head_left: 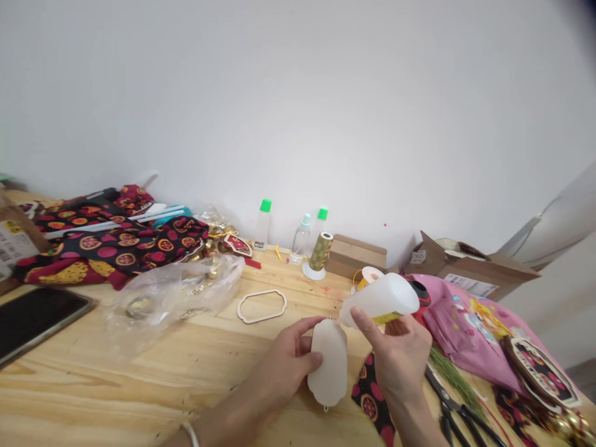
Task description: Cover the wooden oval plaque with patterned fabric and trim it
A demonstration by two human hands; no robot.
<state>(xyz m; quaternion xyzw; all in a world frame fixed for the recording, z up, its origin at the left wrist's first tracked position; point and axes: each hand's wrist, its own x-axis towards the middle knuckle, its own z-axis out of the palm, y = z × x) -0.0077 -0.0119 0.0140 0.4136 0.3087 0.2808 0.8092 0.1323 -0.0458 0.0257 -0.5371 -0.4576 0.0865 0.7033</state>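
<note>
The left hand [293, 355] pinches a flat, off-white plaque with scalloped edges [329, 369] by its left side above the table, seemingly to leave its face free. The right hand's [403, 354] fingers wrap a translucent white plastic bottle [384, 295], probably tilted to aim its lower end plaqueward. 1 pale, scalloped frame [239, 308] lies beyond.

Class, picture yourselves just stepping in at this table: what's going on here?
A person is working at a wooden table with both bare hands. The left hand holds a pale, scalloped-edged plate between thumb and fingers. The right hand grips a white bottle, tilted with its narrower end near the plate's top; whether anything is coming out cannot be seen. A thin outline frame lies beyond the left hand, and black scissors lie right of the right forearm.
</note>
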